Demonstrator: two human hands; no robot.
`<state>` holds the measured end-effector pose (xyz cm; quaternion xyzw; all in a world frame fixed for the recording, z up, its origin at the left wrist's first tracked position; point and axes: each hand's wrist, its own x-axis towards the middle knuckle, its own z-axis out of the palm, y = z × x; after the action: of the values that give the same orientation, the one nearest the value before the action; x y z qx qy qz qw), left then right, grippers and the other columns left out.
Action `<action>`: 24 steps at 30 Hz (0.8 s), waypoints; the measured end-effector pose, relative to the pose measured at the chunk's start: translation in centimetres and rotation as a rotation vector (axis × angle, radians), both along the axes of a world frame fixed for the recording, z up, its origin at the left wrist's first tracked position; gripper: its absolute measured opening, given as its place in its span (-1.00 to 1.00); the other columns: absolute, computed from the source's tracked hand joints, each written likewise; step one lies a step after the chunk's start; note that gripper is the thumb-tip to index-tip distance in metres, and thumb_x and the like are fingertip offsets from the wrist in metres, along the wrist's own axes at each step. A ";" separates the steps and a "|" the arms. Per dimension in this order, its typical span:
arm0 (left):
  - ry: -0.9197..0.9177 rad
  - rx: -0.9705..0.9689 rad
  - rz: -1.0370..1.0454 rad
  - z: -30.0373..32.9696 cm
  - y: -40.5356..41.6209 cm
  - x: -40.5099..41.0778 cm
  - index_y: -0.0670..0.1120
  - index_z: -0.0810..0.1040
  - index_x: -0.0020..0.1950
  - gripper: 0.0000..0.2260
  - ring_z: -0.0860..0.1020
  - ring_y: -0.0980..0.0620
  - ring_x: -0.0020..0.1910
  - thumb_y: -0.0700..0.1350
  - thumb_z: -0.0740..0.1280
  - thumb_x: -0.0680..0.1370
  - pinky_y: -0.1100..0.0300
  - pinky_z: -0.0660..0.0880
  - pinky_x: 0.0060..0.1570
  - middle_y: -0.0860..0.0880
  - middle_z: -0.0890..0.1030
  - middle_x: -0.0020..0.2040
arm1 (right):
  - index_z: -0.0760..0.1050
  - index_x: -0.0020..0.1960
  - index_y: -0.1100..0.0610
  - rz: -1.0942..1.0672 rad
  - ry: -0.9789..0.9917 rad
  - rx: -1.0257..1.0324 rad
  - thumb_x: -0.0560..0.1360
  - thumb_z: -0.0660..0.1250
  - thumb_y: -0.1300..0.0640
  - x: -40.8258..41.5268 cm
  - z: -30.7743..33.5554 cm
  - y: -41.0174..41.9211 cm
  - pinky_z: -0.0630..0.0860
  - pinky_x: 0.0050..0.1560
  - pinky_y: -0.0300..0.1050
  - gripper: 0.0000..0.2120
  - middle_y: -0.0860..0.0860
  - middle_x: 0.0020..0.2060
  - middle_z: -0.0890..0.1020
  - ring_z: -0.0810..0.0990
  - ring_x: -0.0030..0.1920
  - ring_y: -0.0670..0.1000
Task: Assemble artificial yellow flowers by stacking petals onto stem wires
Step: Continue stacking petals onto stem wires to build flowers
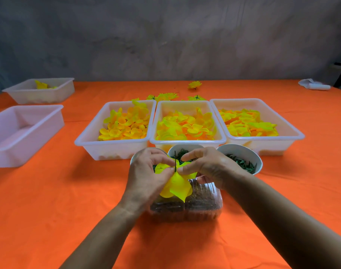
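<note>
Yellow petals (177, 186) sit threaded on a thin dark stem wire (175, 161), held above a clear plastic container (204, 202) on the orange table (68, 200). Left hand (146, 177) and right hand (206, 166) both pinch the petals at the wire. Behind them stand bowls of green pieces (241, 162), then three white trays of petals (187, 127), with finished flowers (194, 84) beyond.

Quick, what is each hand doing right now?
Left hand: pinching the yellow petals on the green stem wire.
Right hand: pinching the same petals at the wire.
</note>
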<state>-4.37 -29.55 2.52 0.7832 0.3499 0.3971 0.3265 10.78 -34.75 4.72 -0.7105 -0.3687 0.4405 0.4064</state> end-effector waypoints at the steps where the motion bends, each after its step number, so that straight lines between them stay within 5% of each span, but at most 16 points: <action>1: -0.004 -0.011 -0.011 -0.3 -0.1 0.1 -0.06 0.69 -0.23 -0.88 0.53 0.14 -0.03 -0.27 0.46 0.36 0.33 0.41 -0.03 0.02 0.58 -0.08 | 0.57 0.11 0.12 -0.004 -0.001 0.004 0.31 0.53 0.22 0.0 -0.1 -0.1 0.38 -0.40 -0.26 -0.62 0.02 -0.26 0.56 0.48 -0.23 -0.05; 9: -0.115 -0.119 -0.063 -1.2 -0.2 0.0 -0.05 0.69 -0.28 -0.83 0.53 0.12 0.00 0.04 0.50 0.28 0.15 0.44 -0.01 0.06 0.58 -0.11 | 0.56 0.09 0.08 -0.005 0.048 -0.008 0.34 0.50 0.26 0.1 -0.2 -0.3 0.37 -0.30 -0.22 -0.65 0.03 -0.18 0.59 0.49 -0.10 -0.07; 16: -0.177 -0.069 -0.106 -2.1 0.1 0.0 0.07 0.64 -0.33 -0.86 0.48 0.22 0.04 0.12 0.43 0.25 0.33 0.39 0.00 0.09 0.57 -0.09 | 0.56 -0.06 0.03 -0.001 0.071 0.030 0.33 0.50 0.28 0.6 -1.0 -0.3 0.36 -0.33 -0.24 -0.74 -0.04 -0.27 0.54 0.50 -0.18 -0.07; 18: -0.203 -0.077 -0.105 -2.4 0.2 0.1 0.11 0.63 -0.36 -0.94 0.48 0.20 0.03 0.07 0.45 0.25 0.22 0.41 0.01 0.08 0.59 -0.09 | 0.57 -0.05 0.06 0.019 0.013 0.054 0.32 0.51 0.28 0.8 -1.1 -0.4 0.43 -0.37 -0.28 -0.74 -0.05 -0.29 0.56 0.53 -0.26 -0.11; 21: -0.219 -0.085 -0.096 -2.7 0.3 0.3 0.09 0.62 -0.40 -0.95 0.51 0.13 0.04 -0.01 0.46 0.26 0.10 0.42 0.04 0.08 0.60 -0.10 | 0.61 -0.08 0.05 0.039 -0.138 0.120 0.30 0.52 0.27 1.8 -0.6 -0.4 0.59 -0.14 -0.16 -0.76 -0.05 -0.25 0.64 0.62 -0.20 -0.07; 24: -0.213 -0.081 -0.093 -2.8 0.3 0.3 0.06 0.63 -0.40 -0.94 0.50 0.13 0.05 -0.02 0.47 0.26 0.06 0.42 0.07 0.08 0.61 -0.11 | 0.66 -0.07 0.15 -0.143 -0.325 0.314 0.34 0.50 0.24 4.7 0.6 0.1 0.54 -0.12 -0.17 -0.83 0.00 -0.21 0.69 0.64 -0.16 -0.05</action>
<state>-4.05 -29.22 -0.28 0.7380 0.2924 0.4482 0.4111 15.52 -34.62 5.30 -0.7243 -0.4421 0.2279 0.4775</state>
